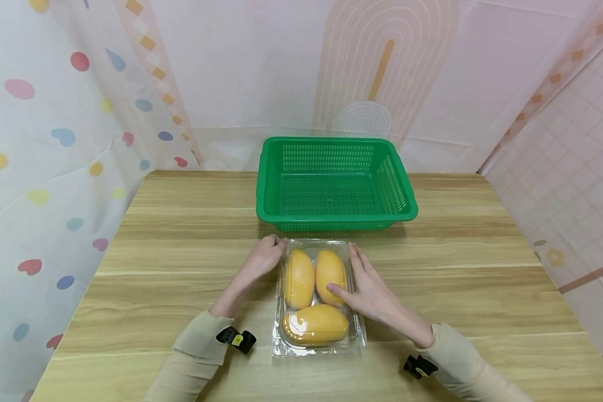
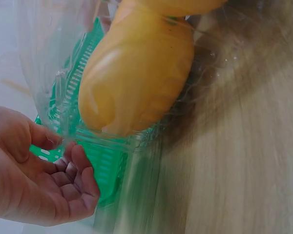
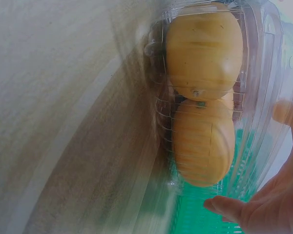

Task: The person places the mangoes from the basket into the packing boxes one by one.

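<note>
A clear plastic clamshell box (image 1: pixel 314 349) holding three yellow mangoes lies on the table before me. Two mangoes (image 1: pixel 300 279) sit side by side at the far end; another mango (image 1: pixel 316 324) lies crosswise at the near end. With thumb and curled fingers, my left hand (image 1: pixel 265 258) pinches the box's rim at its far left corner; the left wrist view shows the left hand (image 2: pixel 44 170) at that clear edge. My right hand (image 1: pixel 374 293) lies along the right side, its thumb on the lid and fairly straight fingers at the far right corner.
Just beyond the box stands a green plastic basket (image 1: pixel 331 218) with slotted walls and nothing in it. The wooden table (image 1: pixel 181 223) meets a patterned cloth backdrop (image 1: pixel 241 84) at the back and on both sides.
</note>
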A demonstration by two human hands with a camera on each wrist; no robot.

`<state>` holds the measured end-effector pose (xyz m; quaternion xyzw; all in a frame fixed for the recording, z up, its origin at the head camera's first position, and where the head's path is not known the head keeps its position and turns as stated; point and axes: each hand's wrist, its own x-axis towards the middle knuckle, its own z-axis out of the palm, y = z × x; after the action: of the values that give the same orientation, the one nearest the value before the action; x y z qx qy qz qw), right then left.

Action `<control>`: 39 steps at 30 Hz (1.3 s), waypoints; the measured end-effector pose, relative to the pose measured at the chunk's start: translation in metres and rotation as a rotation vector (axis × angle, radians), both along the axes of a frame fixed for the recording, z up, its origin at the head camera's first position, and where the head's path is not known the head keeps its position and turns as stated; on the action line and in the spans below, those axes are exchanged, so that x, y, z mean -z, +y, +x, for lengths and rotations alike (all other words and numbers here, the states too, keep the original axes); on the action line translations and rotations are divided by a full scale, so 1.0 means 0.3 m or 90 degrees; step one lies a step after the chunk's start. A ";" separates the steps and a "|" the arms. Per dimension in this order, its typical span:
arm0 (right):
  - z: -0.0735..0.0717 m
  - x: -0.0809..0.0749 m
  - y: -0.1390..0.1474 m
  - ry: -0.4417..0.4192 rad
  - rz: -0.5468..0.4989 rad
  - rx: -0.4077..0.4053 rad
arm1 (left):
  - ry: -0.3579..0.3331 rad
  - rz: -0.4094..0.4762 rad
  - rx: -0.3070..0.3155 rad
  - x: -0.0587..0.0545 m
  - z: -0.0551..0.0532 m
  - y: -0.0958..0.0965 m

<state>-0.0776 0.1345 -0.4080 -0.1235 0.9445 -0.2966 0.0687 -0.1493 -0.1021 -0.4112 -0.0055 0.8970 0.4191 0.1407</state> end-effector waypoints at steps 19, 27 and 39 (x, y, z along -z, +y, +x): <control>-0.001 0.010 0.000 -0.002 -0.004 0.001 | 0.009 0.067 -0.021 0.017 -0.003 -0.003; -0.001 0.010 -0.001 0.001 -0.003 0.005 | -0.001 0.093 -0.020 0.024 -0.008 -0.010; 0.000 0.016 -0.004 0.004 -0.004 0.008 | -0.016 0.101 0.000 0.024 0.005 -0.019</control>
<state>-0.0777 0.1334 -0.4128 -0.1185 0.9446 -0.2995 0.0631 -0.1479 -0.1079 -0.4183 0.0004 0.8590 0.4890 0.1516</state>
